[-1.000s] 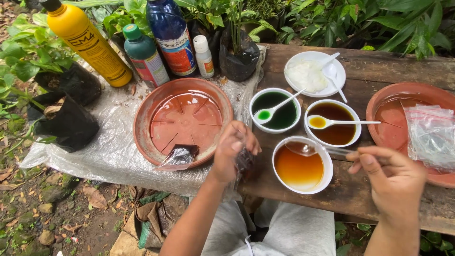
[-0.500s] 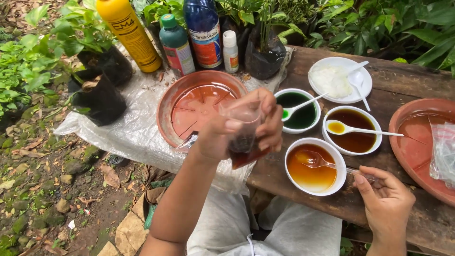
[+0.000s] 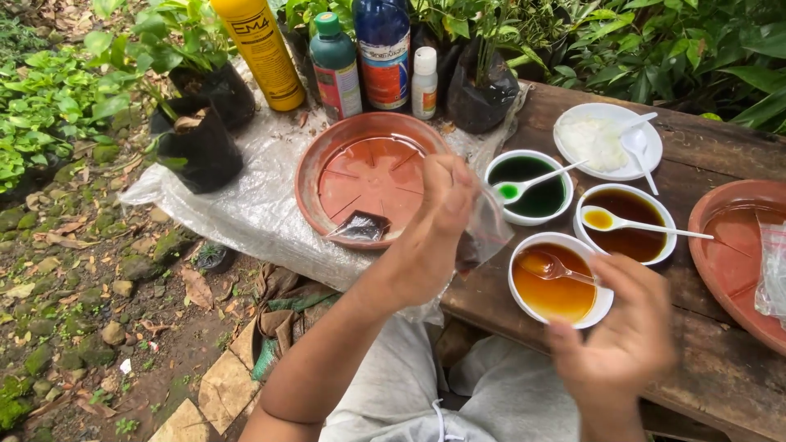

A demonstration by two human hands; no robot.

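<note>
Left hand (image 3: 442,217) gripping small clear bag (image 3: 485,237) at nine o'clock of amber bowl (image 3: 559,282); right hand (image 3: 622,327) pinching spoon (image 3: 550,267). Possible drips if tilted.

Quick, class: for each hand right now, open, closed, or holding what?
Left hand: closed, pinching a small clear plastic bag with dark liquid.
Right hand: closed on the spoon handle in the amber bowl.

table (image 3: 720,376): rough, weathered wood
saucer (image 3: 315,176): matt terracotta-coloured plastic
bag (image 3: 491,233): clear, glossy plastic
bowl (image 3: 517,282): smooth, glossy white
sheet (image 3: 254,205): crinkled translucent plastic
</note>
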